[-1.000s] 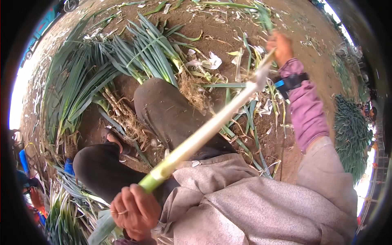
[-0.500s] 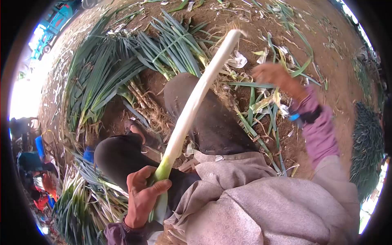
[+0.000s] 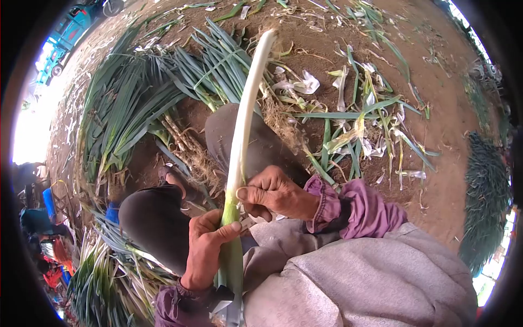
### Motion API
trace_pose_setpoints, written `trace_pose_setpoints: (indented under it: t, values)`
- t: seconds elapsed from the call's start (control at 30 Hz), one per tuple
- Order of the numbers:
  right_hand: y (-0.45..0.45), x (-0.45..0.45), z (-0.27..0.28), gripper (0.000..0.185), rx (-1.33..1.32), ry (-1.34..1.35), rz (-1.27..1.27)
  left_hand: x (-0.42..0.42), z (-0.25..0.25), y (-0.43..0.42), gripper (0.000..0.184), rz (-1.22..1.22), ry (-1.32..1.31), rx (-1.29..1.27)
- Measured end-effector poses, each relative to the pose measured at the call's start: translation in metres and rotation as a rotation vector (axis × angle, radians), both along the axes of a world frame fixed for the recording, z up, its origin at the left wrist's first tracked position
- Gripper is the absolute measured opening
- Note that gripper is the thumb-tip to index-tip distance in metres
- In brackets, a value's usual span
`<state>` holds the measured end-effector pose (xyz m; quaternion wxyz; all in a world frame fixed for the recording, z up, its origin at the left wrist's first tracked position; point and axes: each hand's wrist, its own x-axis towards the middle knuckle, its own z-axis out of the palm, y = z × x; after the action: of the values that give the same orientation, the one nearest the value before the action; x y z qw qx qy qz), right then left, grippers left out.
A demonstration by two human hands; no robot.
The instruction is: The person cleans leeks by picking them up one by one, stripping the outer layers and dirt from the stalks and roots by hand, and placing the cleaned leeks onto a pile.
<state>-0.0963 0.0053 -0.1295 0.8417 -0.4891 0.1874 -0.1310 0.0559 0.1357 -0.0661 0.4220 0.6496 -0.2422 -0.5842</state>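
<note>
Clearly one leek (image 3: 246, 109), one left hand (image 3: 202, 248), fingers (image 3: 207, 222) wrapped round it, one right hand (image 3: 283, 196), fingers pinching it

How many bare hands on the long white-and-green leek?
2: left hand around the leek on its green part; right hand just above. No others visible.

Brown dirt floor (image 3: 436, 201), bright daylight (image 3: 30, 133).
</note>
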Motion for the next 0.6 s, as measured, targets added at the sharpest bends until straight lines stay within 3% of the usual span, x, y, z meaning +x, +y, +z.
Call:
trace_pose_setpoints:
  t: [0.17,0.27,0.4,0.43,0.53,0.6]
  values:
    - [-0.008,0.001,0.015,0.033,-0.001,-0.015,-0.176,0.01,-0.016,-0.001,0.027,-0.045,0.01,0.041]
    - [-0.017,0.0,0.017,0.034,-0.036,0.111,-0.259,0.013,-0.027,0.002,0.03,-0.047,0.03,0.045]
    - [-0.004,0.006,-0.011,0.047,-0.739,0.265,-0.24,0.008,-0.027,0.001,0.032,-0.019,0.113,0.033]
    - [0.004,0.011,-0.006,0.045,-0.968,0.255,-0.334,0.005,-0.024,-0.001,0.032,-0.017,0.123,0.022]
    - [0.009,0.017,-0.02,0.036,-1.112,0.18,-0.502,-0.002,-0.016,-0.002,0.031,-0.026,0.085,0.033]
    - [0.006,0.014,-0.02,0.03,-1.17,0.138,-0.521,0.001,-0.019,0.002,0.028,-0.015,0.2,0.029]
